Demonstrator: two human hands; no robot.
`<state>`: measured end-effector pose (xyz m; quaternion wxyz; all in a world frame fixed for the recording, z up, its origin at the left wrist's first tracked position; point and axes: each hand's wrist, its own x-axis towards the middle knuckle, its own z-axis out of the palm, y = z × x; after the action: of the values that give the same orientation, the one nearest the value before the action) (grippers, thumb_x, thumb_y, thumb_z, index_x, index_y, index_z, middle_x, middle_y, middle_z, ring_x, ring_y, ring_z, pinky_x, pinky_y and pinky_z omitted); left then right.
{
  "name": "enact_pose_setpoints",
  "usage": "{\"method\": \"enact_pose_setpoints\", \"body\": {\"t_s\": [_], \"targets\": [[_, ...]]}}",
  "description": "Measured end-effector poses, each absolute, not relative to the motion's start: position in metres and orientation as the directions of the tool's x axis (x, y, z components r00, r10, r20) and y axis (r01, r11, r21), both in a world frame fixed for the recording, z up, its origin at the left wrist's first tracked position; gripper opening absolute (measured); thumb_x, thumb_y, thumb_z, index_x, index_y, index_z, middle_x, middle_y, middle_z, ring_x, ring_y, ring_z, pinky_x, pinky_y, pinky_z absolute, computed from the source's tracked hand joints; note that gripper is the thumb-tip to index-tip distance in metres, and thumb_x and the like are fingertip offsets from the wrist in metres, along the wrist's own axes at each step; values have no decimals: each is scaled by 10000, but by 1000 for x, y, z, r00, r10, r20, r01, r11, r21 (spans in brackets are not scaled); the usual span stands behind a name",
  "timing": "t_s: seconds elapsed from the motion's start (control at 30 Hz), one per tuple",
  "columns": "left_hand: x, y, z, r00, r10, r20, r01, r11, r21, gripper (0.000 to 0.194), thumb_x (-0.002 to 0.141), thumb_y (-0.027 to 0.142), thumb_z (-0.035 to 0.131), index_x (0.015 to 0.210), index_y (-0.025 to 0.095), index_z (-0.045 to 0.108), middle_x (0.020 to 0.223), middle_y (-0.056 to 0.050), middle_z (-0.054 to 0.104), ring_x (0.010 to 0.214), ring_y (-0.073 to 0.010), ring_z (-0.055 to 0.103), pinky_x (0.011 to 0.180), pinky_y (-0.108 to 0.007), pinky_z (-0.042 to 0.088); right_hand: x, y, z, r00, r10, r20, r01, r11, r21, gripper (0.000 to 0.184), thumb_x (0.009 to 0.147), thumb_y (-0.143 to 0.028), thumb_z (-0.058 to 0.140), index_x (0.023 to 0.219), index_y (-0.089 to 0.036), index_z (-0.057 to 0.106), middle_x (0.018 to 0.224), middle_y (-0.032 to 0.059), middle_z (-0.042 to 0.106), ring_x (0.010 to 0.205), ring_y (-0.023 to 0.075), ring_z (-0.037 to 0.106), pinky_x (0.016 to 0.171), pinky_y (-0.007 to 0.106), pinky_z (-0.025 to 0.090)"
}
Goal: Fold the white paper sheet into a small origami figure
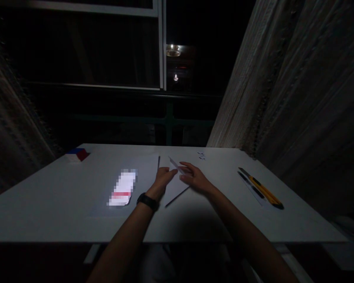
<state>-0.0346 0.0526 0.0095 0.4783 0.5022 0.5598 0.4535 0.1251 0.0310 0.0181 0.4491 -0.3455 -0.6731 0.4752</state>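
Over the middle of the table, both hands hold a folded white sheet of paper (174, 189). My left hand (163, 180), with a dark band on its wrist, pinches the paper's left side with the thumb on top. On the other side, the fingers of my right hand (196, 179) are curled around the raised part of the sheet. One flap stands up between the hands, and the lower part slopes toward me. Left of my left hand lies a phone (124, 188) with a lit, blurred-out screen, on a larger white sheet (147, 163).
A yellow utility knife (264, 190) and a slim dark pen-like tool (250, 184) lie at the right of the white table (47, 208). Small dark-marked bits (201, 156) lie toward the back. A red, blue and white puzzle cube (76, 155) sits back left. Curtains (238, 98) flank the dark window.
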Motion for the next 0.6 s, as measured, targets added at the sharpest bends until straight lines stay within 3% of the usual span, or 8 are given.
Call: {"method": "enact_pose_setpoints", "body": {"t_s": [0.1,0.23,0.6], "targets": [[-33,51,13,-39,995,-94,136,99,986,199,582,294,665,613,98,650,573,-62,626,505,-143,553,449,-220,368,125,37,16,-258,930,262,4,272,-962,477,719,-466,582,1101,-182,562,974,74,641,838,202,588,717,321,450],[-33,47,19,-18,994,-109,76,110,991,197,575,283,679,611,91,656,576,-67,632,510,-148,558,460,-226,383,128,41,17,-205,949,241,-115,221,-969,453,685,-508,599,982,-168,641,802,50,670,722,193,595,651,300,442],[-33,47,18,4,994,-107,37,107,994,217,560,296,695,601,88,649,562,-58,619,493,-144,544,459,-234,380,130,44,17,-112,966,235,-156,217,-964,398,677,-493,608,886,-161,677,714,35,666,651,180,582,625,290,420]]}}
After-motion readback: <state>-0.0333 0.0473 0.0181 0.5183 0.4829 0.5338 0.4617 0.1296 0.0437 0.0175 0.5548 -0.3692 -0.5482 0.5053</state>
